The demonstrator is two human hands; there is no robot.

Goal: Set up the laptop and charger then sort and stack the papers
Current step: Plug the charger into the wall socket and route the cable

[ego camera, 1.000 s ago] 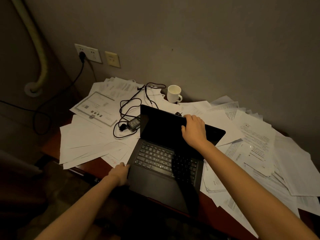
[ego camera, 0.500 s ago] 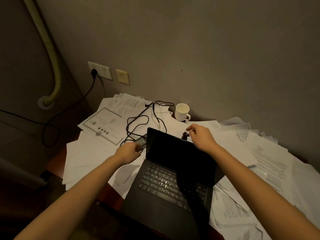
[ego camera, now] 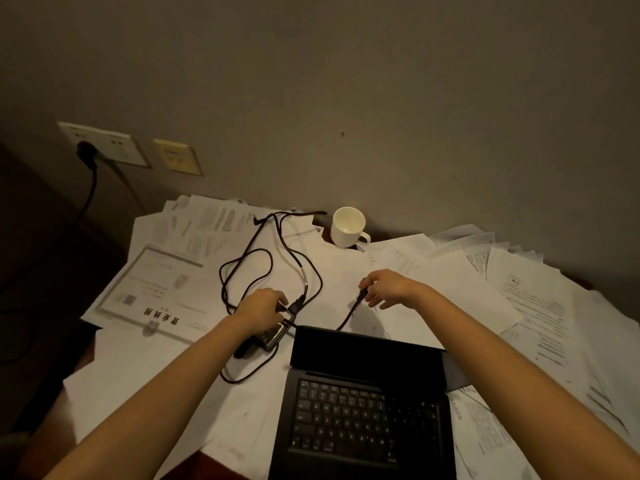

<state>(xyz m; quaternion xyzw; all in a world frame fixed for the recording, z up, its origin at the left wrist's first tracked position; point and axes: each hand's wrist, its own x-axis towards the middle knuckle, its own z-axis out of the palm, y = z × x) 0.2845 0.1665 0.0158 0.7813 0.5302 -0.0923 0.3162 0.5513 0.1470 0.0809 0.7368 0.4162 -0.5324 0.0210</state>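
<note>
Laptop lies open near the desk's front edge, matte black, screen dark, on loose white papers. My left hand curls round the black charger brick just left of the screen. My right hand pinches the thin cable's plug behind the lid. Glossy white cup stands by the wall.

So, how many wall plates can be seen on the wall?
2: a white socket plate at the left with a black plug in it, and a yellowish plate just right of it.
</note>
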